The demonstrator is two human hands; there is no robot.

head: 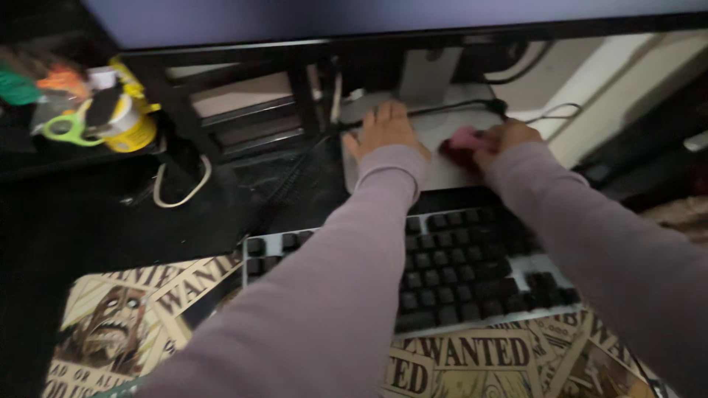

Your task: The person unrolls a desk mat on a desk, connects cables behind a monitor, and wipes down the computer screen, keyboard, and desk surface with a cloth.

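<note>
Pink cloth [463,140] is clutched in the right hand [509,136] on the monitor base [442,173]; the left hand [383,127] lies flat, fingers spread.

Pink cloth [463,140] on grey monitor base [442,173]

so there's a wide monitor screen [383,15] glowing pale bluish across the top edge, a round yellow container with a white label [131,121] off at the upper left, and a tan poster-print desk mat [125,317] spread over the near tabletop
</note>
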